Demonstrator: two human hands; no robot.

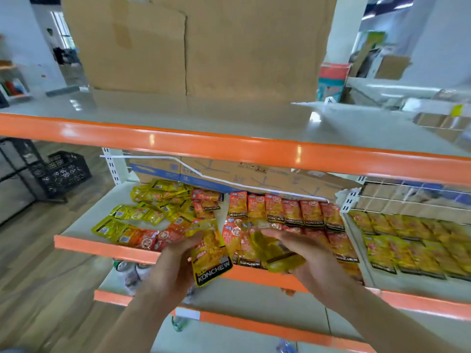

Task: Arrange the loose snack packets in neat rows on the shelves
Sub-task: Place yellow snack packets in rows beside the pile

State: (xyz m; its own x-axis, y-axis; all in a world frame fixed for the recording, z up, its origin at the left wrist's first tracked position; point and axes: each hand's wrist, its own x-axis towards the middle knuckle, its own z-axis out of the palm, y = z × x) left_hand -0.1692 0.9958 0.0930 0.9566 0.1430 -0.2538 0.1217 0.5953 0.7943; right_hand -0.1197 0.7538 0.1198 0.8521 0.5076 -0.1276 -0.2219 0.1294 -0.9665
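The left hand grips a yellow foil snack packet, thumb clamped on its face. The black band at the packet's lower edge reads "KONCHEW". The right hand holds a second yellow-green packet, fingers closed over it; its print is blurred.

Both packets are held above the front of the white middle shelf with an orange lip. On that shelf:
- a back row of upright-facing red foil packets, each marked "KONCHEW";
- an unsorted pile of loose yellow packets at the left.

A large brown cardboard box stands on the shelf above.
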